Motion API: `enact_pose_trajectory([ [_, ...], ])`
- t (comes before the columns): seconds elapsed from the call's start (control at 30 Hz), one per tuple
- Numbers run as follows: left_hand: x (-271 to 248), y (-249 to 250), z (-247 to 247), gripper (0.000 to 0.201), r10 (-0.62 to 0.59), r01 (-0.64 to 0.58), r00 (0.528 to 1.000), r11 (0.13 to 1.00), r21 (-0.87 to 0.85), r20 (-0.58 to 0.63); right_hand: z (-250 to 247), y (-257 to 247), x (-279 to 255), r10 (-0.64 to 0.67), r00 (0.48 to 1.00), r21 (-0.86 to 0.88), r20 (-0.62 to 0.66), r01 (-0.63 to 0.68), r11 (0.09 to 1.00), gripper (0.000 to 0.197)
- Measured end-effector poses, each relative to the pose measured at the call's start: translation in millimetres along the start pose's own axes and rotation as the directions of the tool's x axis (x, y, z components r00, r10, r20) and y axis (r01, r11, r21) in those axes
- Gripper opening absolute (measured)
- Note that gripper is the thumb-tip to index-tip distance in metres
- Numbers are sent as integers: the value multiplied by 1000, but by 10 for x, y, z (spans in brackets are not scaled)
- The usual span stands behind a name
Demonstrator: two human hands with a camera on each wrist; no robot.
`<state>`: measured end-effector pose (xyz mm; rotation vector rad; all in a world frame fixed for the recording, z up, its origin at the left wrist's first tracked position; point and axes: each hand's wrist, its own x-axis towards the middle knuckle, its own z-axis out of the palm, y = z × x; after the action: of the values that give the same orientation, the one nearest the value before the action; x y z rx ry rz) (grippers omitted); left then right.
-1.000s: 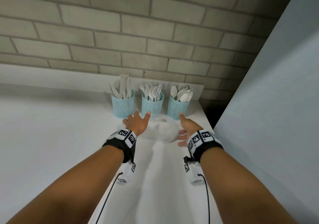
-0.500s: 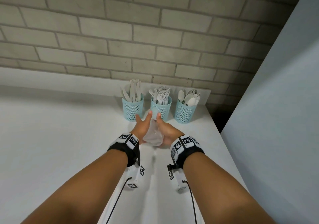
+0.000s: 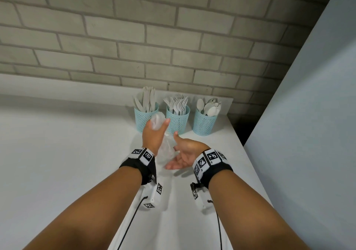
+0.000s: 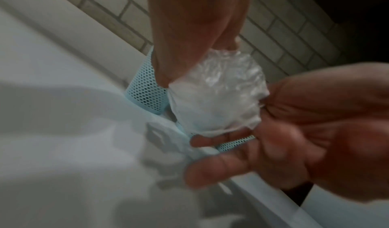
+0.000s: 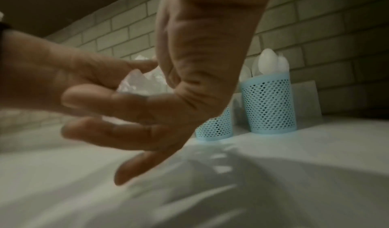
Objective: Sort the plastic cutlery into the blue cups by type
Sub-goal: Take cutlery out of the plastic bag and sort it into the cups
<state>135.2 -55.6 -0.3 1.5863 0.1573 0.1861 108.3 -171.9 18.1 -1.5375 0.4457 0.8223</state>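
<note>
White counter [image 3: 57, 153] under a grey brick wall [image 3: 134, 37] — three blue mesh cups [image 3: 175, 122] stand just beyond the hands, holding knives [image 3: 147, 100], forks [image 3: 178, 104] and spoons [image 3: 210, 108]. Left hand [image 3: 153, 136] pinches a crumpled clear plastic bag [image 4: 219, 95] between thumb and fingers. Right hand [image 3: 185, 154] sits just beside it, palm up, fingers spread and relaxed — touching the bag's lower edge.

Grey brick wall [image 3: 134, 28] behind, white counter [image 3: 57, 153] running beneath it, pale blue-grey panel [image 3: 308, 134] standing at right, dark gap [image 3: 242, 128] between them.
</note>
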Motion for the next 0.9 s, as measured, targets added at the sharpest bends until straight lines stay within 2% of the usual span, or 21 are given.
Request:
enact_pose_trajectory([
  [0.03, -13, -1, 32, 78, -12, 13, 999, 1000, -26, 41, 19, -30, 1, -5, 1000, 72, 25, 3, 997, 85],
  [0.07, -18, -9, 61, 78, -26, 34, 994, 997, -70, 103, 28, -67, -2, -31, 999, 172, 23, 27, 985, 85],
  [0.17, -65, 42, 105, 70, -128, 181, 959, 962, -202, 252, -1, -167, 51, -154, 985, 413, -81, 173, 894, 76],
  [0.27, -51, 25, 155, 60, -196, 212, 957, 976, -55, 215, -54, -238, 87, -260, 954, 419, -152, 300, 857, 78],
  [0.33, -53, 27, 169, 45, -200, 211, 963, 976, -47, 181, -67, -260, 111, -296, 939, 410, -174, 342, 845, 76],
  [0.4, -25, -10, 172, 38, -165, 177, 970, 983, -49, 177, -58, -258, 143, -304, 933, 393, -192, 357, 848, 66],
  [0.47, -17, -40, 173, 24, -81, 89, 987, 995, -54, 137, -49, -247, 174, -314, 925, 346, -214, 372, 861, 53],
  [0.53, -26, -45, 177, 28, 25, -24, 999, 1000, -14, 42, -43, -241, 212, -290, 905, 243, -311, 371, 896, 41],
  [0.57, -35, -47, 185, 30, 88, -88, 996, 995, 37, 3, -39, -248, 213, -270, 893, 218, -361, 362, 906, 39],
  [0.6, -54, -27, 197, 24, 145, -143, 989, 988, 63, -17, -43, -255, 216, -242, 902, 227, -359, 335, 914, 43],
  [0.63, -80, 8, 208, 18, 188, -187, 982, 980, 65, -10, -27, -260, 219, -208, 928, 245, -309, 288, 926, 50],
  [0.67, -110, 39, 219, 20, 237, -237, 971, 970, 51, 3, 4, -267, 192, -174, 955, 247, -239, 233, 940, 56],
  [0.73, -147, 79, 250, 25, 297, -301, 953, 952, 58, 60, 52, -264, 137, -144, 974, 218, -173, 180, 959, 55],
  [0.8, -139, 83, 292, 17, 318, -332, 939, 938, 101, 131, 69, -265, 133, -190, 961, 176, -202, 226, 958, 39],
  [0.83, -126, 73, 312, 28, 318, -335, 937, 935, 112, 146, 66, -274, 162, -227, 949, 168, -219, 266, 949, 36],
  [0.9, -89, 44, 346, 43, 317, -338, 938, 928, 160, 140, 82, -276, 166, -271, 912, 89, -308, 311, 946, 47],
])
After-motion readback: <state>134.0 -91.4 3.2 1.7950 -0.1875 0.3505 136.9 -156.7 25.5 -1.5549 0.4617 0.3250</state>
